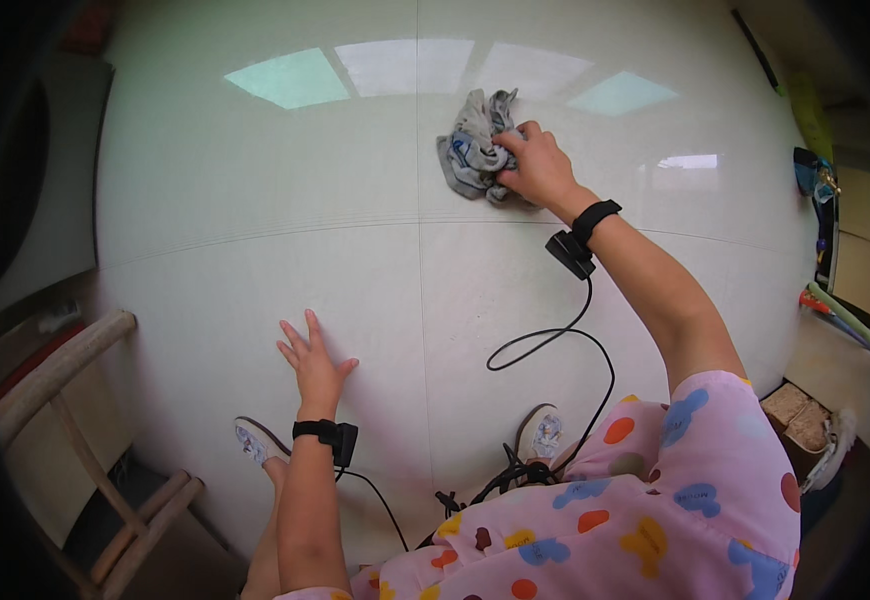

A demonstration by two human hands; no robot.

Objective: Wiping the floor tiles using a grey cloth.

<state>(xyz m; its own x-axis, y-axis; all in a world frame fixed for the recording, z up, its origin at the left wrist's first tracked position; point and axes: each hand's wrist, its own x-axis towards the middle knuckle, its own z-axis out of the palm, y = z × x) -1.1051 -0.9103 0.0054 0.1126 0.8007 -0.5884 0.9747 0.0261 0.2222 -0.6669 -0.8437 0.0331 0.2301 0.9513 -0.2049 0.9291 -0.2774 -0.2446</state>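
A crumpled grey cloth [472,150] with blue markings lies bunched on the glossy white tile floor [255,180], just beyond the joint between tiles. My right hand [536,161] grips the near right side of this cloth, fingers curled over its folds. Lower and to the left, my left hand [315,364] holds nothing and has its fingers spread over the floor. Whether its fingertips touch the tile I cannot tell. Each wrist wears a black strap with a small black device, such as the right device [571,253].
A black cable [547,330] loops down from my right wrist. My shoes [544,431] stand on the tiles. At the left is a wooden frame [67,375], possibly a chair. Drawers [866,255], coloured tubes [851,319] and an open box [799,412] line the right side.
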